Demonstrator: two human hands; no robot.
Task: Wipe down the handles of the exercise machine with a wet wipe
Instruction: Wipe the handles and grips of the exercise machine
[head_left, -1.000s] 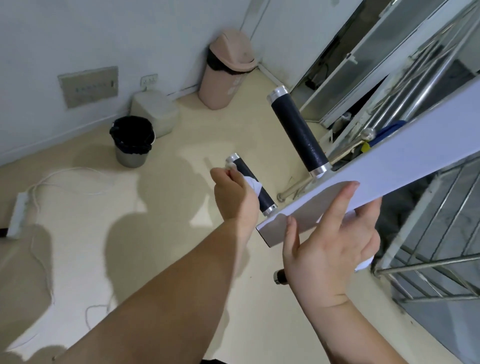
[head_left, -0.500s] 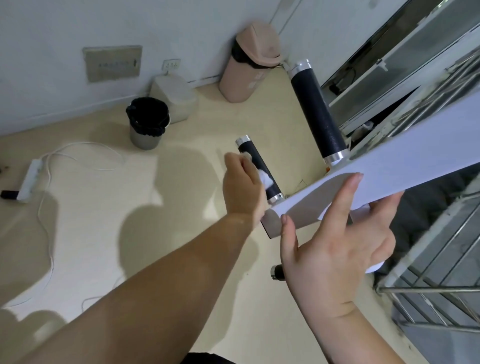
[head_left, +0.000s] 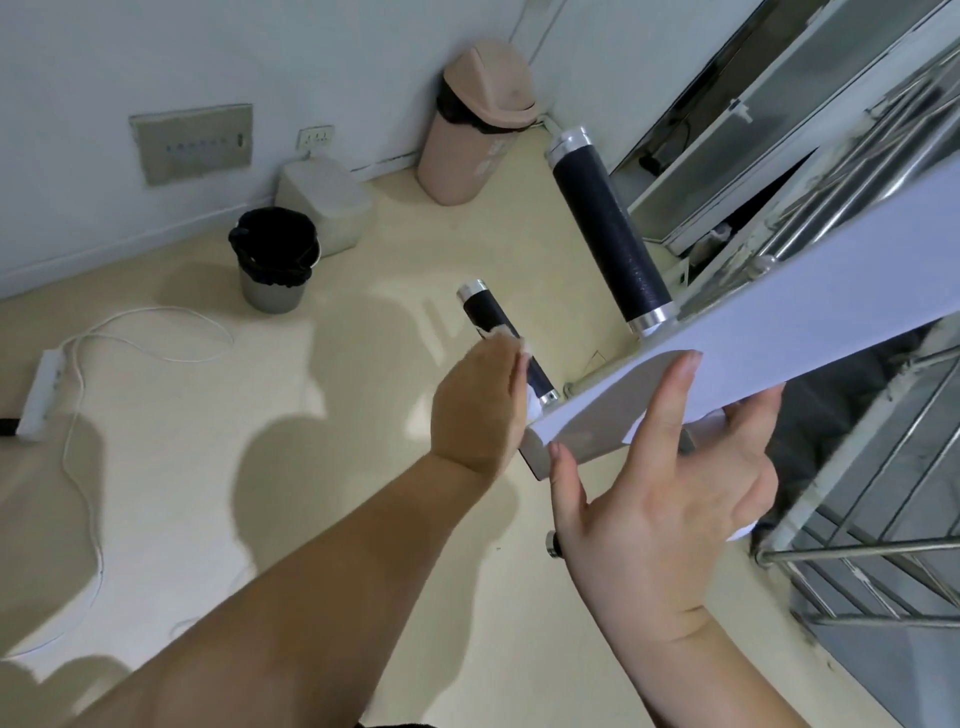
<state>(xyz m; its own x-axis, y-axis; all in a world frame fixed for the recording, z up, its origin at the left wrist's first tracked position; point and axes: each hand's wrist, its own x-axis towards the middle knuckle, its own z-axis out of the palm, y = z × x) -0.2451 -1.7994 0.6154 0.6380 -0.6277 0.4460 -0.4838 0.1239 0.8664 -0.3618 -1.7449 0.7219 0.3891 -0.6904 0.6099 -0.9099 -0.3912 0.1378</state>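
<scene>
A white machine arm (head_left: 810, 312) slants across the right side. Two black handles with silver end caps stick out from it: a small one (head_left: 485, 312) and a larger one (head_left: 608, 228). My left hand (head_left: 480, 405) is wrapped around the small handle near its base, pressing a white wet wipe (head_left: 532, 400) against it. The wipe shows only between my fingers. My right hand (head_left: 660, 499) grips the rounded end of the machine arm, thumb on top and fingers underneath. A small black knob (head_left: 553, 545) peeks out below my right hand.
A pink swing-lid bin (head_left: 478, 124) stands in the corner. A grey bucket with a black liner (head_left: 272, 260) and a pale box (head_left: 324, 202) sit by the wall. A white power strip (head_left: 41, 392) with cable lies on the floor at left. Metal railings (head_left: 857, 551) run along the right.
My left hand has slid with the wipe down the small handle toward its base, exposing more of the black grip. The right hand keeps its hold on the machine arm.
</scene>
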